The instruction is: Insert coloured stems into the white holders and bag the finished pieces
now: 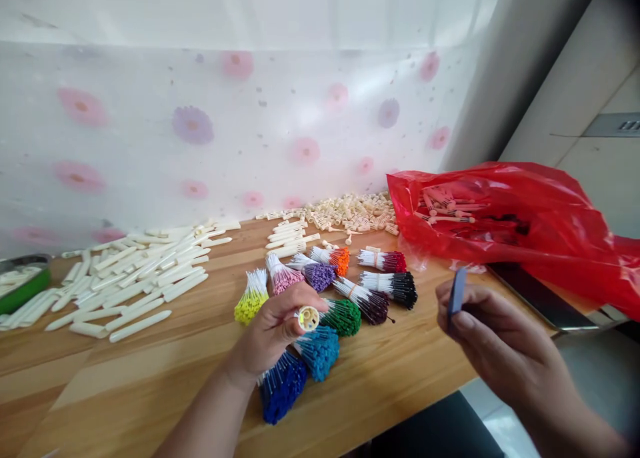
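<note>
My left hand [273,328] pinches the tube [309,319] by its sides, the surest hold: likely light, stiff, slippery. My right hand [493,338] pinches a strip [456,295], probably stiff too.

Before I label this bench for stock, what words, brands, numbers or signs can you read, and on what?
Nothing can be read with certainty.
Grey panel, upper right: dark marks, too small and blurred to tell whether they are writing.
Red bag: no lettering made out.
Blue-grey piece in the right hand: none shows.
</note>
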{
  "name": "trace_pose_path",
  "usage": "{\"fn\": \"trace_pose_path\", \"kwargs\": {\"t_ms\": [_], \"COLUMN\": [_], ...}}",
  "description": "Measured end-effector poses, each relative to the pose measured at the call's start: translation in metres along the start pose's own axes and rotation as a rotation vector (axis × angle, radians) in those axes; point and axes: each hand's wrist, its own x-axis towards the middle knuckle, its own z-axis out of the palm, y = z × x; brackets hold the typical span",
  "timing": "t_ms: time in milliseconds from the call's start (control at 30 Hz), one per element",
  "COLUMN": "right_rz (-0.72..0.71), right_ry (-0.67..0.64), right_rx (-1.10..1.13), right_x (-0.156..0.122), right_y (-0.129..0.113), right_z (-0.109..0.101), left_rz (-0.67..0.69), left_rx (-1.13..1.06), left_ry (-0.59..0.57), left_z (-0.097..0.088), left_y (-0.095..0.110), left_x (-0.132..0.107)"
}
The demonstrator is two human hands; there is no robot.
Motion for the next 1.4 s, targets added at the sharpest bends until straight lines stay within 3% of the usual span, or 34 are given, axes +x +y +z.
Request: {"fn": "trace_pose_path", "kwargs": {"t_ms": [67,133,267,400,467,667,833,1033,1233,1400], "right_rz": [-0.044,-0.161,-0.324,-0.403,-0.444,-0.417,-0.508,-0.465,-0.489,-0.464], "right_ry": [-0.018,-0.096,-0.006,0.113,0.145,0.065,0.176,0.017,0.138,0.141], "right_rx": [0.27,0.355,0.233,0.109,0.074,-0.041,0.01,-0.052,0.005,0.021], "right_x": [0.0,0.002,0.007,0.006,0.005,0.005,0.007,0.011,0.011,0.011], "right_y": [-0.024,-0.045,-0.065,-0.059,-0.054,-0.048,-0.044,-0.051,-0.043,-0.043], "right_z": [0.031,0.058,0.097,0.118,0.121,0.119,0.127,0.119,0.125,0.128], "left_rz": [0.004,0.004,-0.025,-0.003,0.007,-0.001,-0.034,-0.022,-0.075,-0.132], "left_rx": [0.024,0.032,0.035,0.023,0.022,0.031,0.069,0.037,-0.067,-0.125], "left_ry": [0.017,0.026,0.078,0.125,0.132,0.121,0.131,0.114,0.07,0.013], "left_z": [-0.001,-0.001,-0.003,-0.005,-0.005,-0.004,-0.006,-0.006,-0.003,-0.001], "left_y": [-0.001,-0.002,-0.008,-0.011,-0.011,-0.009,-0.011,-0.009,-0.008,-0.004], "left_x": [0.0,-0.001,-0.003,-0.004,-0.003,-0.002,-0.003,-0.002,-0.002,-0.002]}}
